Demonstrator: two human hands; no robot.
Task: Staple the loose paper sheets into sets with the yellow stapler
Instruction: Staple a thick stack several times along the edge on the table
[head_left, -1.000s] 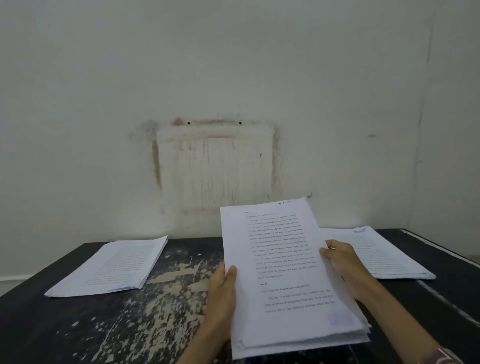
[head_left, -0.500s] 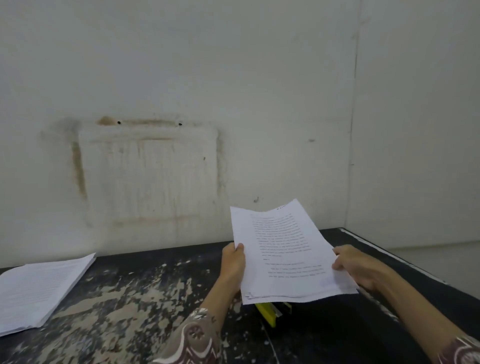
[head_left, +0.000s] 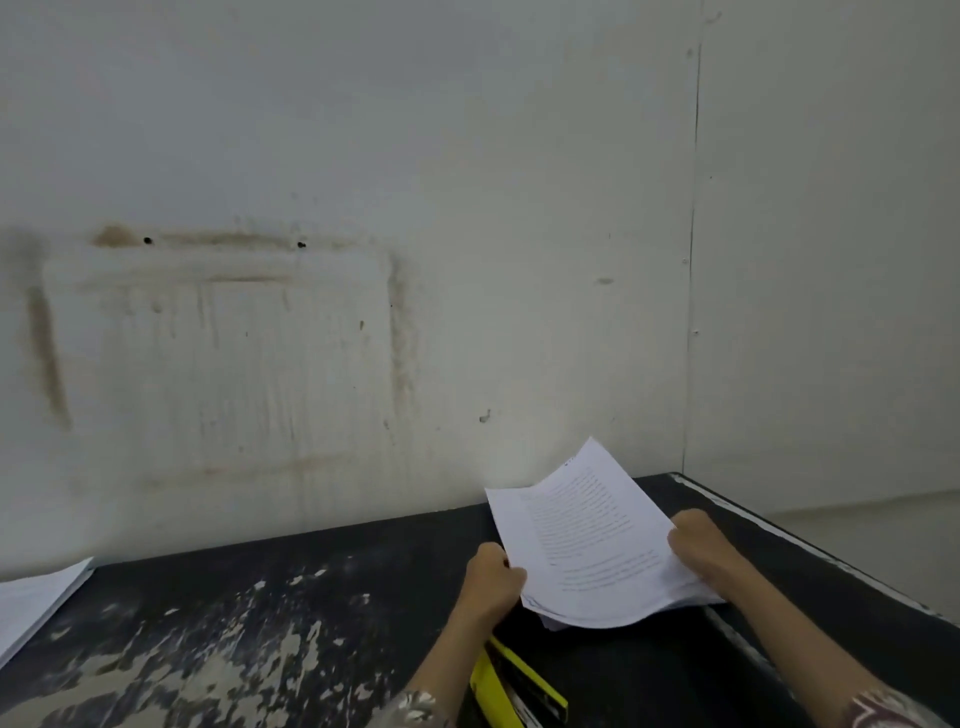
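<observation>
Since a second ago the sheaf of white printed paper sheets (head_left: 592, 540) has dropped from upright towards the worn black table (head_left: 260, 613), now low near its far right corner, and the yellow stapler (head_left: 511, 680) shows by the near edge. The sheaf looks uneven, so a staple could miss lower sheets. The left hand (head_left: 491, 579) and right hand (head_left: 698, 545) grip its side edges, fingers curled tight.

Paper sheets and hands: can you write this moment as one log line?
both hands grip paper sheets | left hand on left edge | right hand on right edge | yellow stapler on table, untouched
</observation>
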